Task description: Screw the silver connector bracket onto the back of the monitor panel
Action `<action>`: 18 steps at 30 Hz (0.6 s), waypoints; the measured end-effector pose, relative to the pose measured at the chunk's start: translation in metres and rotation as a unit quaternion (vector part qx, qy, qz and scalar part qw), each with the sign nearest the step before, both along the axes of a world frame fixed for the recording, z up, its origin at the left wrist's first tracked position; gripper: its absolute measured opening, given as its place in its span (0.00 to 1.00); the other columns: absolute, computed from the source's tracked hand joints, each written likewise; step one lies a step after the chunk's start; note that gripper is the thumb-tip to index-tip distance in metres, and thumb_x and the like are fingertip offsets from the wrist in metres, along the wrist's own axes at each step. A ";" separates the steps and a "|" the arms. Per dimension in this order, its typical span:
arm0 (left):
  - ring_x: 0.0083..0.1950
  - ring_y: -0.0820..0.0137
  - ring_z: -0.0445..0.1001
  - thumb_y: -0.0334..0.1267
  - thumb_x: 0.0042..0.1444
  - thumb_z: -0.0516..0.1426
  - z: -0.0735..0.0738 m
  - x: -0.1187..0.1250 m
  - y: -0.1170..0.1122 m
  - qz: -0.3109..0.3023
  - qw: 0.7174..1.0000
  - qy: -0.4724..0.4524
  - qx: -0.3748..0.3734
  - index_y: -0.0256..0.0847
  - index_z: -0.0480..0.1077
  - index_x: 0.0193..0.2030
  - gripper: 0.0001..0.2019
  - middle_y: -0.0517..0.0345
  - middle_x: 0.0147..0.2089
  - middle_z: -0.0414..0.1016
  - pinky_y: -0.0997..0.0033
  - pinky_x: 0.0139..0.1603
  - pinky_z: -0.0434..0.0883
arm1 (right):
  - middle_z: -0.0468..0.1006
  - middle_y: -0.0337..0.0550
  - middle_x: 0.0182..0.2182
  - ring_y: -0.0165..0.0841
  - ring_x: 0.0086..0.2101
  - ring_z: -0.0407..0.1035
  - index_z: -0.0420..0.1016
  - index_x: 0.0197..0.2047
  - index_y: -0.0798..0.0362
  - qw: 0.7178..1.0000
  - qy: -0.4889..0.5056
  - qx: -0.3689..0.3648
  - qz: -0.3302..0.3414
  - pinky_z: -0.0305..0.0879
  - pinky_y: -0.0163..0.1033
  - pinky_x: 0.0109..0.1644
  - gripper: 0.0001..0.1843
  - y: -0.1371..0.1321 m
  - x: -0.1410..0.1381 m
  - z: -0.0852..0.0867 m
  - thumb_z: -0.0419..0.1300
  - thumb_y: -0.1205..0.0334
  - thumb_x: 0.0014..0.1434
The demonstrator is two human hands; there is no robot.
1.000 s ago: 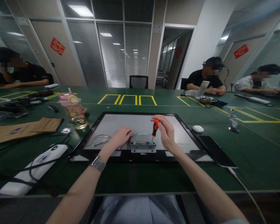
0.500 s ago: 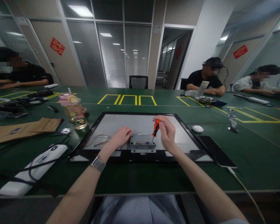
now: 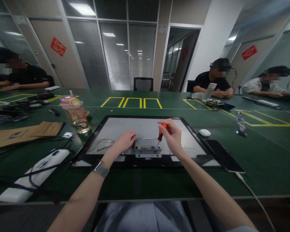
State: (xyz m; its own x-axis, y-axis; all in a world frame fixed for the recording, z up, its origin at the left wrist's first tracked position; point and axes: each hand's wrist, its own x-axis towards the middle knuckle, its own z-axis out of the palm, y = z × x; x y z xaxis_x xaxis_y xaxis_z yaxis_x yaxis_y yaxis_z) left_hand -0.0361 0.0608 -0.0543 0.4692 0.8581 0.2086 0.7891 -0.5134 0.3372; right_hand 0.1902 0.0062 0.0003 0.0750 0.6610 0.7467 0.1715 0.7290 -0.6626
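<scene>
A monitor panel [image 3: 125, 125] lies back-up on the green table, black frame around a grey metal sheet. A small metal port bracket [image 3: 148, 149] sits at its near edge. My right hand [image 3: 172, 137] is closed around an orange-and-black screwdriver [image 3: 160, 132], held nearly upright with its tip down on the bracket's right side. My left hand [image 3: 125, 141] rests on the panel with fingers curled against the bracket's left end. Thin loose wires [image 3: 101, 145] lie on the panel to the left of that hand.
A pink-lidded drink cup [image 3: 75, 114], brown paper bag [image 3: 24, 132] and white device with black cables [image 3: 33, 174] lie left. A white mouse [image 3: 204, 132] and black phone [image 3: 224, 156] lie right. Three other people sit at the table's far sides.
My right hand has shifted slightly with the screwdriver, tilting its handle; the tip stays at the bracket. My left hand holds its place.
</scene>
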 end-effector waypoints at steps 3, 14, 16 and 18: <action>0.43 0.65 0.70 0.38 0.64 0.46 0.001 0.000 -0.001 0.001 1.000 -0.003 -0.001 0.38 0.70 0.37 0.14 0.51 0.39 0.71 0.64 0.47 0.66 | 0.75 0.42 0.34 0.34 0.36 0.71 0.73 0.46 0.48 0.993 0.030 -0.055 0.099 0.68 0.43 0.42 0.11 0.006 0.003 0.000 0.53 0.58 0.64; 0.42 0.64 0.70 0.37 0.64 0.46 0.005 0.001 -0.003 0.002 1.000 0.003 0.000 0.38 0.70 0.37 0.13 0.51 0.40 0.71 0.64 0.47 0.66 | 0.76 0.41 0.32 0.35 0.35 0.73 0.71 0.43 0.48 0.963 0.068 -0.140 0.222 0.70 0.46 0.44 0.12 0.008 0.005 0.007 0.54 0.51 0.62; 0.43 0.64 0.70 0.37 0.64 0.46 0.005 0.002 -0.004 0.004 1.000 0.001 -0.001 0.38 0.70 0.37 0.13 0.51 0.40 0.71 0.64 0.48 0.66 | 0.76 0.42 0.32 0.36 0.36 0.73 0.70 0.39 0.49 0.957 0.089 -0.144 0.234 0.70 0.48 0.45 0.12 0.008 0.004 0.008 0.54 0.49 0.62; 0.43 0.64 0.70 0.37 0.64 0.45 0.006 0.002 -0.004 0.007 1.000 0.005 -0.004 0.38 0.70 0.38 0.14 0.51 0.40 0.71 0.64 0.47 0.66 | 0.75 0.42 0.33 0.35 0.37 0.73 0.70 0.34 0.49 0.959 0.097 -0.133 0.231 0.70 0.49 0.48 0.13 0.008 0.004 0.008 0.56 0.48 0.60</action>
